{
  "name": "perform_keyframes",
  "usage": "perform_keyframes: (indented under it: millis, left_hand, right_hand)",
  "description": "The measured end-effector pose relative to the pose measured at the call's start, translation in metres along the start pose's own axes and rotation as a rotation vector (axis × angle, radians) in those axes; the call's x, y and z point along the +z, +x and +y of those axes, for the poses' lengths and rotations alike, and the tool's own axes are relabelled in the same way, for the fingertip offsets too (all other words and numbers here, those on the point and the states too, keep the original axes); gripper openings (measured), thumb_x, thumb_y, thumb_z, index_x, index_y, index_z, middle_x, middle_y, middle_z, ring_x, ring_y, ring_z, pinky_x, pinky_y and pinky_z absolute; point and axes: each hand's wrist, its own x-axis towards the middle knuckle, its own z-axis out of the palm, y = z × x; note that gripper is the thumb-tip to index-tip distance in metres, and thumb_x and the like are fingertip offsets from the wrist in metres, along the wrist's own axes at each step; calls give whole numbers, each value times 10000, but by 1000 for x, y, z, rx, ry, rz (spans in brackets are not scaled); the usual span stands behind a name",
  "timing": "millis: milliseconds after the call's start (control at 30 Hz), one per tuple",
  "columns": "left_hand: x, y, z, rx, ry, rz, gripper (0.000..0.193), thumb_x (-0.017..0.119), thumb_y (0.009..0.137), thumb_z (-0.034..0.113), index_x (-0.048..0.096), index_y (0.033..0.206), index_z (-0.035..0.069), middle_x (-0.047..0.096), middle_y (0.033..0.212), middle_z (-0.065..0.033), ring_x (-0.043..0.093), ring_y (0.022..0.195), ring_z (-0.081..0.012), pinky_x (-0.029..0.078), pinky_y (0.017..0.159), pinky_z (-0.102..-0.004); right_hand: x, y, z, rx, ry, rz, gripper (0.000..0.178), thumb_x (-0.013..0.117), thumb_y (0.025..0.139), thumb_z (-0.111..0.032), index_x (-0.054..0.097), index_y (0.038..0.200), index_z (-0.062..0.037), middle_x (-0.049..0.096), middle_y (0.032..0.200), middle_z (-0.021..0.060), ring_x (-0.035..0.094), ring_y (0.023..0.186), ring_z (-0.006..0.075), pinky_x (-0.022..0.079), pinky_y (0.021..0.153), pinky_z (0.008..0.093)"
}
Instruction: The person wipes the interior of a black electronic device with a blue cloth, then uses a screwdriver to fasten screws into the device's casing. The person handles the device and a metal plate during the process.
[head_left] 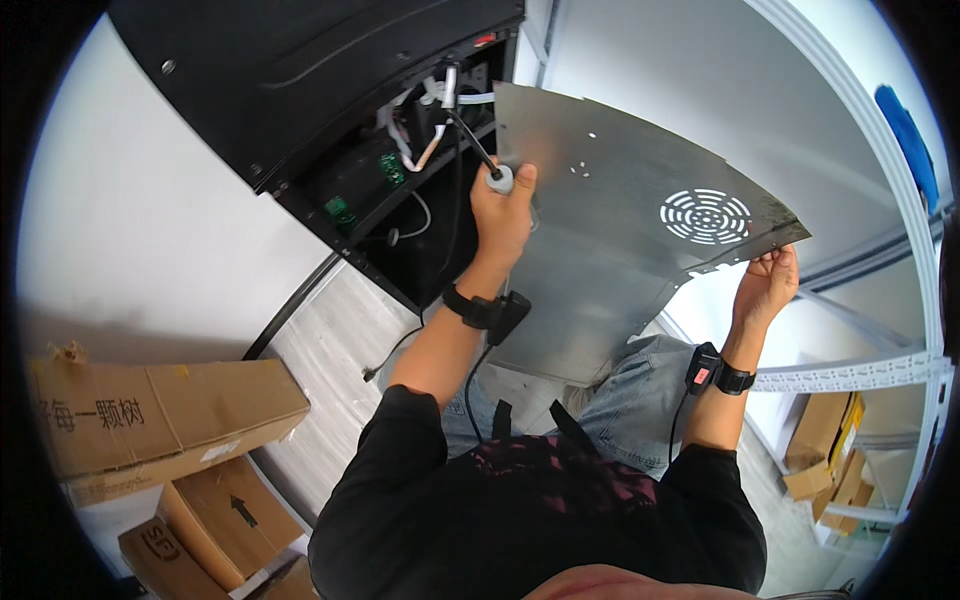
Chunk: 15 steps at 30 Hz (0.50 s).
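A thin grey sheet-metal panel with a round slotted vent is held tilted between my arms, over my lap. My right hand pinches its right corner near the vent. My left hand is closed at the panel's left edge, around a round grey fitting on a black cable. That cable runs up toward a white connector inside the opened black cabinet. Some of my left fingers are hidden, so I cannot tell how firmly they grip the panel too.
Inside the cabinet show green circuit boards and loose wires. A plug on a thin black cord lies on the floor. Cardboard boxes stand at the lower left. White metal shelving rises at the right, with more cartons below.
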Motion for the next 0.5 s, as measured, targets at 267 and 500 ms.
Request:
perform_keyframes:
  millis: [267,500]
  left_hand:
    - [-4,-20,22,29,160,30,279,671,906,267,549,959,22,538,775,46,463,683,-50,404,631,-218]
    - [-24,-19,34,61,183,-74,302,654,915,263,572,1058,11,570,828,20,506,748,-60,426,684,-229]
  right_hand:
    - [40,29,24,63,-56,106,184,640,918,-182,615,1001,-20,651,932,65,605,832,159,492,779,297]
    - [28,88,59,115,61,81,204,659,902,-174,621,1017,-9,654,957,42,597,827,135,488,767,276]
